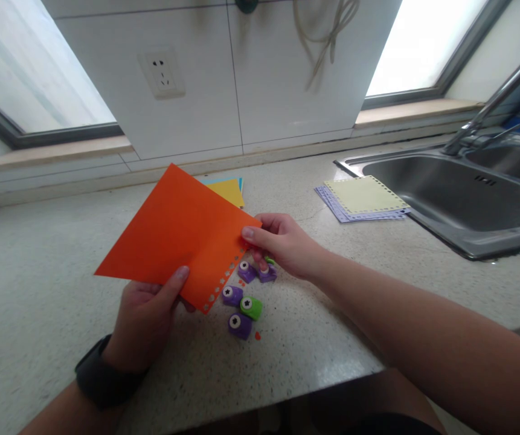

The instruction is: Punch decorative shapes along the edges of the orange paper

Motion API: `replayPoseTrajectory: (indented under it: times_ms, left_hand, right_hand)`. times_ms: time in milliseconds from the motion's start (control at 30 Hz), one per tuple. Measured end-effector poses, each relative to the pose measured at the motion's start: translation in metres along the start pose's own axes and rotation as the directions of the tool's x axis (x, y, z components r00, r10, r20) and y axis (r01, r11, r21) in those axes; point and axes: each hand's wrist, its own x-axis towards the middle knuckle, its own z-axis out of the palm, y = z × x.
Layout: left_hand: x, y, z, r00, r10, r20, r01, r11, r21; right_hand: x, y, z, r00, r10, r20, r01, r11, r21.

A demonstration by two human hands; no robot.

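An orange sheet of paper (173,232) is held up at a tilt over the counter, with a row of small punched shapes along its lower right edge. My left hand (151,314) pinches its bottom edge, thumb on top. At the right corner my right hand (282,241) grips the sheet between thumb and fingers. Just beneath lie several small craft punches: a purple punch (240,325), a green punch (251,307) and more purple ones, one of them (267,273) partly behind my right fingers. Little orange cut-outs (258,336) lie beside them.
Yellow and blue sheets (230,192) lie behind the orange paper, partly covered. A stack of pale yellow and lilac sheets (363,196) with punched edges sits beside the steel sink (423,181). A tap (490,103) rises over the sink. The counter (51,241) meets a tiled wall.
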Motion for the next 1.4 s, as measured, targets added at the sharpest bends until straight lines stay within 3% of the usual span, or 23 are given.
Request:
replayPoseTrajectory:
  times_ms: [633,900,1400]
  left_hand:
    - [-0.003,0.016,0.003,0.998,0.067,0.02,-0.068,0.997,0.043]
    - [-0.001,0.013,0.004,0.999,0.044,0.022,-0.044,0.999,0.011]
    - [-0.001,0.01,0.0,0.992,0.123,0.029,-0.126,0.988,0.094]
  right_hand:
    - [-0.001,-0.004,0.001,0.999,-0.046,0.012,0.047,0.997,-0.055]
    - [-0.001,-0.005,0.002,0.997,-0.079,0.018,0.08,0.994,-0.073]
    - [0.0,-0.005,0.002,0.998,-0.066,-0.005,0.066,0.994,-0.086]
